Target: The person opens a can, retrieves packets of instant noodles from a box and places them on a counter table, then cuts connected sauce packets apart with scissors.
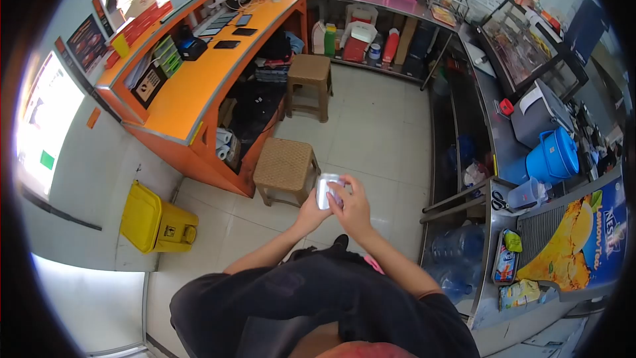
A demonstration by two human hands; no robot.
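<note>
In front of my body, above the floor, I have a pale, shiny, phone-sized object with rounded corners; glare hides what it is. My left hand is wrapped round its lower left side. From the right, my right hand closes on it, with bent fingers over its face and right edge. A woven-top brown stool stands just beyond and to the left of both hands. My dark shoe shows below them.
An orange counter with phones runs along the left. A second stool stands farther back. The yellow bin is at lower left. On the right, metal counters hold a blue bucket and scissors, with large water bottles below.
</note>
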